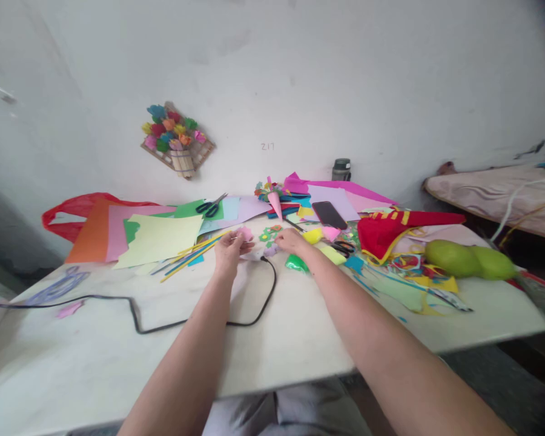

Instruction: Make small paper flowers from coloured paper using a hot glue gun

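A small pink paper flower (244, 232) is pinched at the fingertips of my left hand (229, 251). My right hand (291, 240) has its fingers pressed together above the table; what they hold, if anything, is too small to make out. Between the hands lie small green paper flowers (267, 235) with coloured centres, and a purple paper flower (270, 249) sits just below them. A black cable's end (264, 259) rests in front of these flowers. Close to my right wrist is a shiny green packet (296, 263).
Coloured paper sheets (163, 239), scissors (212, 206) and yellow and blue strips (195, 254) lie left. To the right are a phone (329, 215), more scissors (344, 247), a red cloth item (381, 236) and green fruits (454, 258). The black cable (163, 327) crosses the table (95, 375).
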Available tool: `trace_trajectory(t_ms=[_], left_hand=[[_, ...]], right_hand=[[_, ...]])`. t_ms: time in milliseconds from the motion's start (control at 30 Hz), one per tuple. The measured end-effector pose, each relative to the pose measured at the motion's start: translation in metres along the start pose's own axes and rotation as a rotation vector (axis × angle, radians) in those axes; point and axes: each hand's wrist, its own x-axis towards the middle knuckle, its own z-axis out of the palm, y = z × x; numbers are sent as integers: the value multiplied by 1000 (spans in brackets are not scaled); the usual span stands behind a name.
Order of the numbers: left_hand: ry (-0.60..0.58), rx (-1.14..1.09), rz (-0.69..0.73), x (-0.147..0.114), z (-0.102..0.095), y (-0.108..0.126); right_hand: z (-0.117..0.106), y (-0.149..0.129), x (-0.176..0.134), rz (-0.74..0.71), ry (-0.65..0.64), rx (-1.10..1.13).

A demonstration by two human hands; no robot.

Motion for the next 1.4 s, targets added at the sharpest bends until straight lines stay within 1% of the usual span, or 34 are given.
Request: trace_trajectory(t_ms=[200,333,433,600,667,800,933,1000,1067,1133,1167,1233,1300,1333,1400], left_hand=[[7,-14,6,0,0,0],[11,-15,7,0,1,1],[12,-12,6,0,0,0],[22,-28,12,1,-1,-1],[43,-45,18,2,-1,-1],[97,-84,59,2,-1,1],[139,-153,94,4,-3,3],[155,-176,98,5,-4,4],[164,-191,102,7,-6,5],[184,-196,103,8,-7,6],[194,-192,102,8,-8,7],[197,-181,97,9,-9,8],[184,-173,92,8,-10,9],[177,-174,89,8,-11,10],[177,-184,84,7,-12,11]], right_hand=[[-4,-2,0,-24,-29,-105],[-3,1,1,-34,-40,-70],[0,5,2,-24,4,-20],[1,7,0,-23,62,-30],[-2,4,-2,-10,94,-48],[-8,-4,-6,-3,200,-85],[-11,-15,-7,-1,236,-64],[-12,-24,-9,-60,228,-58],[-11,-36,-13,-159,192,-72],[-9,-51,-19,-251,117,-119],[-6,-59,-22,-274,71,-165],[2,-73,-28,-274,-4,-285],[13,-83,-32,-224,-65,-401],[19,-86,-33,-225,-73,-438],[30,-90,-33,-265,-39,-479]])
